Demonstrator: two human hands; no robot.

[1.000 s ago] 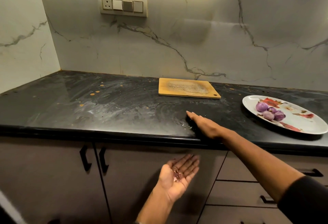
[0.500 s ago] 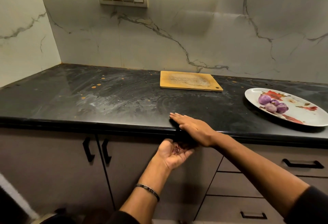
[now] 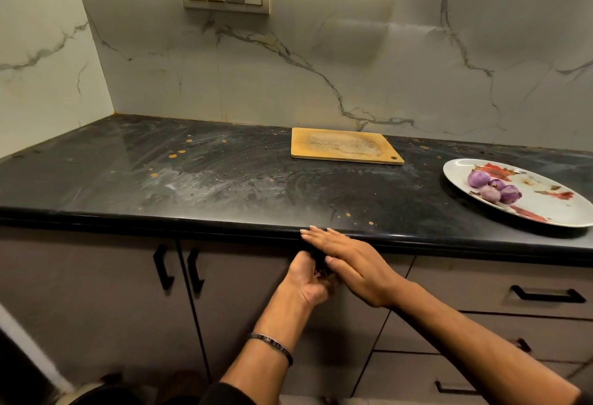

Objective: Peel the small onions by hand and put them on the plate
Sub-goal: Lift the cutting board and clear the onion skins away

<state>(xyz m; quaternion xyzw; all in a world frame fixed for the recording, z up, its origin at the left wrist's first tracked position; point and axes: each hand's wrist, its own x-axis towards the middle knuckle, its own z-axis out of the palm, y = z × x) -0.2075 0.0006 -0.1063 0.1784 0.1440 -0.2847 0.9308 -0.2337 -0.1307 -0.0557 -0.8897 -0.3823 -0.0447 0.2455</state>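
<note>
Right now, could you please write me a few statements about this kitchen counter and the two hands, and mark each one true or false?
1. Four peeled purple onions lie on the white oval patterned plate. True.
2. The tan wooden cutting board holds an onion. False: nothing lies on it.
3. The right hand lies flat at the front edge of the black stone counter, palm down. True.
4. The left hand rests on top of the counter. False: it is cupped below the edge, under the right hand.
5. The plate stands left of the cutting board. False: it is to the right.
</note>
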